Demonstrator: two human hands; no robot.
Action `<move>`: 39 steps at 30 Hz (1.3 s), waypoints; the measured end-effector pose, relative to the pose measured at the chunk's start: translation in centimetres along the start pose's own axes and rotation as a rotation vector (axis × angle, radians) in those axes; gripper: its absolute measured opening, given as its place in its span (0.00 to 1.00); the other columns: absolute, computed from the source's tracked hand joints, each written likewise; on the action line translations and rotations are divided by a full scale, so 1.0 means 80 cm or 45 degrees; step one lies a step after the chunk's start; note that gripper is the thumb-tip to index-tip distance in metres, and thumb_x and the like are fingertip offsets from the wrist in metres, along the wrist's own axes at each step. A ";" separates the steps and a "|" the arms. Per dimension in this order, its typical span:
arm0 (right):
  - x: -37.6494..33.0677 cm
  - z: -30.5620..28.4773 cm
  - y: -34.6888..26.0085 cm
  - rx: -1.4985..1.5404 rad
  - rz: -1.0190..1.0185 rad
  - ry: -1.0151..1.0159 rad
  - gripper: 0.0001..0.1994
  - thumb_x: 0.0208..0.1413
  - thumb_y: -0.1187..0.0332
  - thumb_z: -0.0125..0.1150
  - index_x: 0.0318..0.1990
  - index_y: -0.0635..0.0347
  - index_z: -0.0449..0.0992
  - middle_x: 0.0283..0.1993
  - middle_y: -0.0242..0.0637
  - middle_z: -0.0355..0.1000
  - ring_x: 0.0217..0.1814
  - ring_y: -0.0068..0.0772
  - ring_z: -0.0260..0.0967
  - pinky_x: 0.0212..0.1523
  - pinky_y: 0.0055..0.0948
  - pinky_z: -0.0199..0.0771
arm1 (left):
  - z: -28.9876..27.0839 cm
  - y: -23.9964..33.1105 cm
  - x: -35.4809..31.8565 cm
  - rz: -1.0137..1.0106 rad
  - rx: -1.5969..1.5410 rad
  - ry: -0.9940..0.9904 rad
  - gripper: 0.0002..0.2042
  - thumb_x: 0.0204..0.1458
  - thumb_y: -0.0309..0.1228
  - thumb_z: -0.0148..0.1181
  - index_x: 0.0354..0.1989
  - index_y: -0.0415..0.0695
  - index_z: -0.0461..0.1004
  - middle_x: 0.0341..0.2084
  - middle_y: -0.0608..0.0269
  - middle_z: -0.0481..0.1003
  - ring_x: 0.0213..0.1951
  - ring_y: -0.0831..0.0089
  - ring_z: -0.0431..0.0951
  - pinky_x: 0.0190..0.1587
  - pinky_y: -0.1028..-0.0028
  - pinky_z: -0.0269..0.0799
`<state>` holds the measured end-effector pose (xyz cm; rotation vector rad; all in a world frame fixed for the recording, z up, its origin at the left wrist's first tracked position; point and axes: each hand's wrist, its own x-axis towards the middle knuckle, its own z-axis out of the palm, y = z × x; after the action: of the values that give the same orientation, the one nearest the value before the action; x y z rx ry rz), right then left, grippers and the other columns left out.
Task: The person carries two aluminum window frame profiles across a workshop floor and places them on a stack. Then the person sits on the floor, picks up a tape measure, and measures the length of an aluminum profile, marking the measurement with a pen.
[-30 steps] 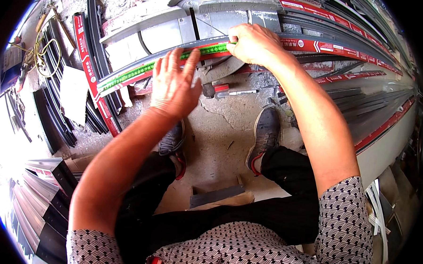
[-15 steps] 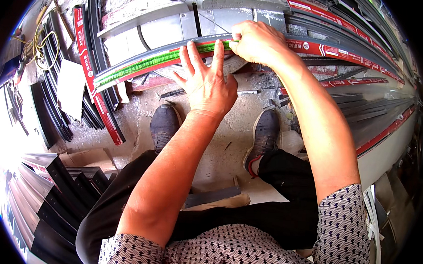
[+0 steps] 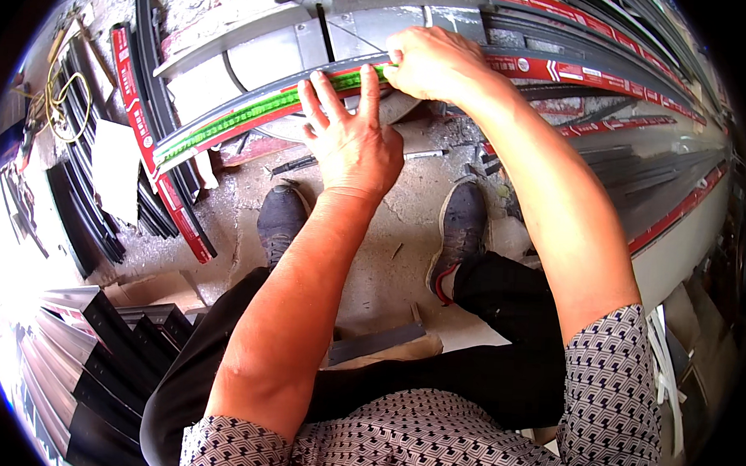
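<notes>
A long grey profile with a red printed strip (image 3: 555, 70) runs across the machine bed. Along its left part lies a green measuring tape blade (image 3: 245, 117) with fine markings. My left hand (image 3: 356, 153) is open, its fingers spread and the tips resting on the tape and profile. Just right of it, my right hand (image 3: 434, 65) is closed, thumb and fingers pinched at the right end of the green tape. What lies inside that pinch is mostly hidden by the fingers.
Behind the profile is a grey metal machine bed (image 3: 365, 34) with a dark slot. Dark profiles (image 3: 80, 178) and a red-labelled bar (image 3: 133, 98) lie left, a white sheet (image 3: 116, 172) among them. More profiles (image 3: 608, 177) are stacked right; black channels (image 3: 93, 346) stand lower left.
The whole scene has shifted slightly left and turned a little as my view moved. Both hands keep their places on the tape and profile, with no visible change of grip.
</notes>
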<state>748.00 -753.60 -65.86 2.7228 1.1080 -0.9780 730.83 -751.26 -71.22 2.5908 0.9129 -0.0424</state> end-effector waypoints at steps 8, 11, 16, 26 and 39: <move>-0.023 0.006 0.017 0.077 0.000 0.245 0.28 0.57 0.47 0.67 0.60 0.51 0.76 0.58 0.50 0.77 0.62 0.54 0.74 0.62 0.48 0.73 | -0.004 0.006 0.003 0.011 0.029 -0.092 0.44 0.49 0.39 0.66 0.77 0.58 0.54 0.71 0.21 0.44 0.73 0.23 0.37 0.68 0.34 0.54; -0.025 0.019 0.036 0.327 0.059 0.532 0.35 0.56 0.42 0.67 0.65 0.54 0.72 0.60 0.55 0.75 0.63 0.55 0.74 0.64 0.46 0.72 | 0.000 0.001 0.004 0.094 0.039 0.001 0.44 0.49 0.41 0.65 0.77 0.53 0.55 0.68 0.14 0.47 0.73 0.23 0.39 0.74 0.39 0.43; -0.076 0.069 0.050 0.999 0.484 0.947 0.27 0.58 0.48 0.63 0.48 0.68 0.78 0.44 0.56 0.79 0.49 0.54 0.80 0.54 0.45 0.77 | 0.005 -0.006 0.004 0.064 0.061 -0.028 0.44 0.47 0.38 0.61 0.78 0.55 0.53 0.72 0.21 0.42 0.74 0.23 0.38 0.72 0.36 0.47; -0.095 0.283 0.039 1.795 1.163 0.010 0.15 0.61 0.57 0.66 0.29 0.55 0.71 0.22 0.29 0.70 0.17 0.22 0.62 0.15 0.27 0.56 | 0.009 -0.009 0.006 0.198 0.062 0.101 0.45 0.48 0.40 0.64 0.77 0.46 0.54 0.62 0.07 0.54 0.70 0.21 0.46 0.75 0.37 0.35; -0.098 0.277 0.057 2.175 1.018 0.354 0.11 0.58 0.65 0.65 0.27 0.52 0.69 0.22 0.25 0.66 0.18 0.19 0.58 0.16 0.24 0.55 | 0.005 -0.008 0.003 0.074 0.064 -0.003 0.46 0.46 0.38 0.66 0.78 0.58 0.53 0.72 0.22 0.43 0.73 0.21 0.39 0.65 0.31 0.57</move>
<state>734.72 -767.63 -79.97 3.5963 -1.6893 -1.7448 730.68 -750.80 -71.89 2.6619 0.8455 -0.0535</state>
